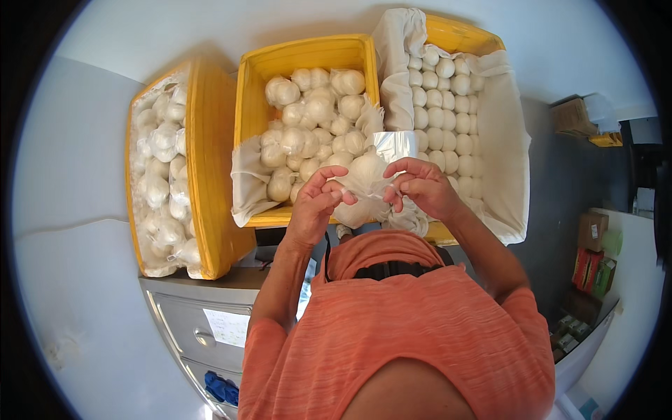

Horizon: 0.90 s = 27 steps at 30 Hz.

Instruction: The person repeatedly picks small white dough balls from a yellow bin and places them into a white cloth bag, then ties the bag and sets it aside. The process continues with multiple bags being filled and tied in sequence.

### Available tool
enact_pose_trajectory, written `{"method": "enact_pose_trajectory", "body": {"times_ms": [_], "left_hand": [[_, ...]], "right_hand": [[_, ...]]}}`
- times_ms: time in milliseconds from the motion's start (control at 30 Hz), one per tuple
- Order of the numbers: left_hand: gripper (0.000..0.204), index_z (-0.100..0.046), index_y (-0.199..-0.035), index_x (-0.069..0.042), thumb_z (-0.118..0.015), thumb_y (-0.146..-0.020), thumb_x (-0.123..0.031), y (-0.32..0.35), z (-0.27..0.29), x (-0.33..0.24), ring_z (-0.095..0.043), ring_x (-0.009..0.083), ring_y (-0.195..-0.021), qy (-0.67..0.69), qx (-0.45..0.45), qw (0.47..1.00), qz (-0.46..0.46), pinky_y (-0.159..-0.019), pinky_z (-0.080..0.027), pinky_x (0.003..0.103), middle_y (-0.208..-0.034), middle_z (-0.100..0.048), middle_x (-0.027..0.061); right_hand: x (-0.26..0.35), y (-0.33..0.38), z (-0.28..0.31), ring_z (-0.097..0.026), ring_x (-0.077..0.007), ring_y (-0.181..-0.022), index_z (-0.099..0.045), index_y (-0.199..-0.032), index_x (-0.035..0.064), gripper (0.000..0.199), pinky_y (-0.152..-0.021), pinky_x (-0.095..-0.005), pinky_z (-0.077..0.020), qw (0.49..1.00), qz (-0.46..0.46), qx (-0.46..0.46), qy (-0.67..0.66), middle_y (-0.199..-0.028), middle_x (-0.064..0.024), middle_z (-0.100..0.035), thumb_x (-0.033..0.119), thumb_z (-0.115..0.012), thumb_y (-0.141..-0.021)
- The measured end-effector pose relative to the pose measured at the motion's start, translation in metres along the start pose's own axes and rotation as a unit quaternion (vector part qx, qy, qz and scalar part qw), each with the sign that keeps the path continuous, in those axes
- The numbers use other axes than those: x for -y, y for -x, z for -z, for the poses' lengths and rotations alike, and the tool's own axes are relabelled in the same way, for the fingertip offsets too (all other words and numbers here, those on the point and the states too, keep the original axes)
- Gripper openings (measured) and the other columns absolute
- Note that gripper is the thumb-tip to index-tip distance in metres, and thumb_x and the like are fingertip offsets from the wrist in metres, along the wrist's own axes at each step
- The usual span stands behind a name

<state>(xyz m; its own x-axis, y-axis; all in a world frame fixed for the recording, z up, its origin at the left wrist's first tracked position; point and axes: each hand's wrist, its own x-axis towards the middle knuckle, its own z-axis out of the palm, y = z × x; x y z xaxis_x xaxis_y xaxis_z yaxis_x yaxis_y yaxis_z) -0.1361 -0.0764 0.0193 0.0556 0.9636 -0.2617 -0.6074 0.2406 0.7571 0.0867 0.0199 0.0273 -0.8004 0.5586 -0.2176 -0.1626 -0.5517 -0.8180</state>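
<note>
work position: the clear bag (pixel 365 176), filled with pale round pieces, is at the near right corner of the middle yellow crate (pixel 306 56), in front of the person's waist. whether it rests on the contents below or hangs free cannot be told.

grip, left hand (pixel 312 208): thumb and forefinger pinch one side of the bag's gathered film. grip, right hand (pixel 428 190): thumb and fingers pinch the film on the opposite side. both grips are engaged on the same bag; the other fingers are curled.

step in hand: closing the bag, apparently by knotting its drawn-out ends. the state of the knot is too small to tell.

supply: loose white balls (pixel 448 115) are set in rows inside the right yellow crate (pixel 463 33), which is lined with white cloth (pixel 509 133). a silver sheet (pixel 395 145) lies between the middle and right crates.

output: bagged balls (pixel 318 108) are piled in the middle crate. the left yellow crate (pixel 215 157) is also filled with bagged pieces.

next move: it calls for even, opposed tension on both ends to seat the closure, then release onto the pile. excess pull could tear the thin film; a slack closure could reopen.
</note>
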Motion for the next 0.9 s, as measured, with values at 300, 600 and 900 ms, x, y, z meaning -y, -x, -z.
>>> {"method": "enact_pose_trajectory", "body": {"times_ms": [300,600,900], "left_hand": [[0.072,-0.023,-0.145,-0.011,-0.056,-0.083,0.007,0.032,-0.011,0.027,-0.058,0.0047,-0.074,-0.171,0.017,0.980,0.095,-0.073,-0.045,0.019,-0.100,-0.064,0.0053],[0.025,-0.055,-0.101,0.000,-0.065,-0.078,0.000,0.039,0.014,-0.025,-0.043,0.0028,-0.061,-0.292,-0.309,0.878,-0.221,-0.063,-0.037,0.018,-0.066,-0.049,-0.0045],[0.041,-0.056,-0.114,-0.006,-0.068,-0.075,-0.007,0.019,0.010,-0.023,-0.048,0.0293,-0.115,-0.691,-0.206,0.662,-0.204,-0.086,-0.046,0.038,-0.134,-0.042,0.0155]], "right_hand": [[-0.029,0.010,-0.039,-0.058,-0.0100,-0.068,-0.035,-0.134,0.0000,0.060,-0.075,-0.0256,-0.0495,0.987,-0.143,0.024,-0.069,-0.104,-0.0148,-0.062,0.005,-0.064,-0.082],[-0.005,-0.015,-0.013,-0.055,-0.0115,-0.096,-0.048,-0.117,0.0020,0.041,-0.080,-0.0259,-0.0462,0.991,0.057,-0.040,0.112,-0.110,-0.0100,-0.060,0.004,-0.066,-0.081],[0.044,0.052,-0.026,-0.057,-0.0160,-0.094,-0.059,-0.107,0.0014,0.024,-0.081,-0.0288,-0.0444,0.913,0.223,0.338,0.042,-0.110,-0.0114,-0.060,0.016,-0.057,-0.089]]}}
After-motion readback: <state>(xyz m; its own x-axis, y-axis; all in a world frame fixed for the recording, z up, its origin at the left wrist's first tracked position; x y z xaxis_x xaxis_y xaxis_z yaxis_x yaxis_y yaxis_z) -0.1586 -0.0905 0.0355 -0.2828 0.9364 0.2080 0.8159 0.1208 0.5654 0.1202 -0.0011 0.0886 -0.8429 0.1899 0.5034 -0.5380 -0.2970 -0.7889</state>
